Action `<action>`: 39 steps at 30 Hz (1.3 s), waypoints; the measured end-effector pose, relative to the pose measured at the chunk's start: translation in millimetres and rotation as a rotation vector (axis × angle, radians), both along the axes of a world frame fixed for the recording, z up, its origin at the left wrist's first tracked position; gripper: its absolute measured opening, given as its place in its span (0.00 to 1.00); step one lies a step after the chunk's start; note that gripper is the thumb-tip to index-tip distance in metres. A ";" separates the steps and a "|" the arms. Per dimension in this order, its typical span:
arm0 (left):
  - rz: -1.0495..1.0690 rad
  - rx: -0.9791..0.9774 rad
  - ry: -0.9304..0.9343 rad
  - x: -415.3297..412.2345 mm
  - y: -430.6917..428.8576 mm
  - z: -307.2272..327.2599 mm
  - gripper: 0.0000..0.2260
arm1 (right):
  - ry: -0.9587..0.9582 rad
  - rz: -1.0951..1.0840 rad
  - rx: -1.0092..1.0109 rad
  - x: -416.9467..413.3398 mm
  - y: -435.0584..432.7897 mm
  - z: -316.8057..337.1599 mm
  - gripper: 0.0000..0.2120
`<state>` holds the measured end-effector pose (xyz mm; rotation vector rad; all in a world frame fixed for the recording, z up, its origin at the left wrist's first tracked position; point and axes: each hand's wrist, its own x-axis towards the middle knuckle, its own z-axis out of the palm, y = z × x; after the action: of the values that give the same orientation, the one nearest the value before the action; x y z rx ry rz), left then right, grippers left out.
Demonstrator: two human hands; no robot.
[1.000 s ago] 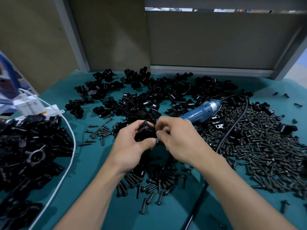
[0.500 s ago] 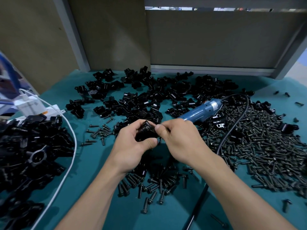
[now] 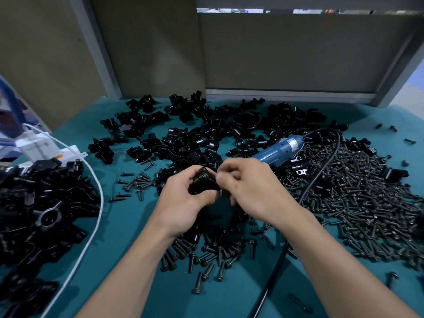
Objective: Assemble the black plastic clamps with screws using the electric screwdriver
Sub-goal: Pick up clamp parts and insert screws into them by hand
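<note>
i am working over a teal surface that is running back to beige wall panels and a grey post. loose black clamp parts are lying scattered across the far half of the surface. a heap of larger black pieces is sitting at the left edge, with a white cable curving along its right side. a broad pile of screws is covering the right side, and a smaller scatter is lying under my forearms. the blue electric screwdriver is lying on its side just beyond my right hand, and its black cord is looping over the screws and coming back toward me. my left hand is holding one clamp above the surface, fingers curling round it and thumb pressing on its near side. my right fingers are bunching together and pinching at the clamp's right edge; whether a screw is between them, i cannot tell.
</note>
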<state>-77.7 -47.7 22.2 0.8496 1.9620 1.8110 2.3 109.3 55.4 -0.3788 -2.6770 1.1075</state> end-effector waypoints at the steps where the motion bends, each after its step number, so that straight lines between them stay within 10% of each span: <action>1: 0.002 -0.008 0.003 -0.6 0.0 -0.5 0.17 | -0.017 0.012 -0.016 -0.1 -0.4 1.1 0.11; 7: 0.002 0.030 -0.027 0.5 -1.5 -0.1 0.15 | -0.050 -0.079 0.038 -5.3 -6.4 -3.7 0.24; 12: 0.008 0.005 -0.005 -1.8 -1.7 -0.1 0.17 | -0.020 0.028 -0.054 0.2 1.1 3.7 0.10; 39: 0.017 0.014 -0.055 -1.2 -0.4 -0.6 0.13 | -0.027 -0.026 -0.055 -0.2 -4.8 -2.7 0.23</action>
<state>-78.9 -48.1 21.6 0.7817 1.9306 1.8396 2.1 104.6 52.8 -0.4403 -2.6614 1.1779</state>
